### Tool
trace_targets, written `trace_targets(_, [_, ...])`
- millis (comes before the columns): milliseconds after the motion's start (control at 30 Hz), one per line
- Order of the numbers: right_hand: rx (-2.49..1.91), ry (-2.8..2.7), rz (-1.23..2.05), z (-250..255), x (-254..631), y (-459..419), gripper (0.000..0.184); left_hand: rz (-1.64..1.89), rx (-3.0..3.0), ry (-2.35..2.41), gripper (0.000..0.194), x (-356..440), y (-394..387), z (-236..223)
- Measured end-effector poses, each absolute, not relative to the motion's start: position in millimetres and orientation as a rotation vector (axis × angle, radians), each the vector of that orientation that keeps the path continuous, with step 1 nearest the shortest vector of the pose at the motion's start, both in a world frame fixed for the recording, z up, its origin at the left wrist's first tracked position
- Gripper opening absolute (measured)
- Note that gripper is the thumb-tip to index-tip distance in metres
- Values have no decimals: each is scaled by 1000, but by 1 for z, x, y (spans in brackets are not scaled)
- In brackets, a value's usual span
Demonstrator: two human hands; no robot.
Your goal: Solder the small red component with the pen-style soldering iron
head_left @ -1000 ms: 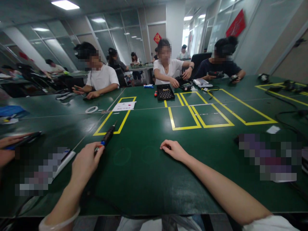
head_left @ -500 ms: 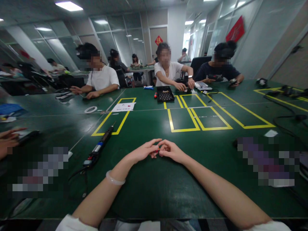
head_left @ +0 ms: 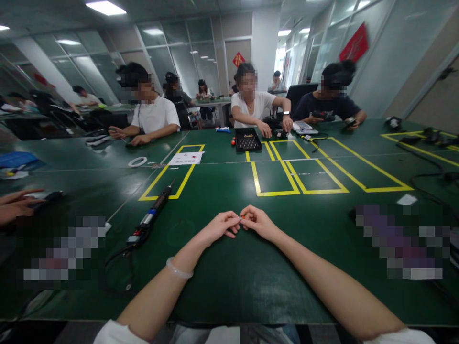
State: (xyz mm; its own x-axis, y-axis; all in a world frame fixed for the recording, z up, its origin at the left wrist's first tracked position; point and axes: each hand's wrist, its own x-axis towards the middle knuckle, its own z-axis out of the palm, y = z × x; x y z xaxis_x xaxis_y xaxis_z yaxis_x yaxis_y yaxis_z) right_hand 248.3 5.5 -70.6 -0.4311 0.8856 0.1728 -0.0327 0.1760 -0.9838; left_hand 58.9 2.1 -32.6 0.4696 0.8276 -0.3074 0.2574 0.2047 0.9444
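Note:
My left hand [head_left: 223, 226] and my right hand [head_left: 260, 223] meet at the fingertips just above the green table [head_left: 229, 272]. Pinched between them is a small orange-red piece [head_left: 243, 217], mostly covered by fingers and too small to name. The left thumb and index finger are pressed together at its left side, the other fingers curled below. From the right, my other hand bends its fingers round the same piece. On the table to the left lies an electric screwdriver [head_left: 150, 215] with a cord, apart from both hands.
Yellow tape outlines [head_left: 278, 194] mark the table beyond my hands. Farther off stand a black tray of small parts [head_left: 248, 147], a paper sheet [head_left: 186, 158] and a tape roll [head_left: 137, 162]. Blurred-out objects lie at both sides. Several people work around; one person's hands [head_left: 16, 206] are at far left.
The fingers have shifted around the small piece, and the left index finger has come down to it. The view has moved slightly. A person opposite has drawn one hand back from a dark object.

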Motion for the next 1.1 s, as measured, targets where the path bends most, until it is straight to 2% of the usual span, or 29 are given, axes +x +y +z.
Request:
trace_targets(267, [-850,-1571,1397,-70,248,5,33,695,1557,1061,32,61,0,-35])
trace_targets(533, [-858,-1726,1217,-69,250,4,19,713,1699,1073,25,60,0,-36])
trace_targets(700, [-891,-1723,1149,-70,249,5,21,772,1951,1126,17,58,-1,-33])
trace_targets(867, [-932,-1842,1031,-67,251,3,14,781,2133,1131,12,58,-4,-31])
trace_targets(967, [-935,-1866,986,-67,253,4,14,759,2188,1155,17,56,-4,-25])
trace_targets(1100, [-957,-1867,1011,-68,254,5,15,697,2268,1273,34,40,-7,-4])
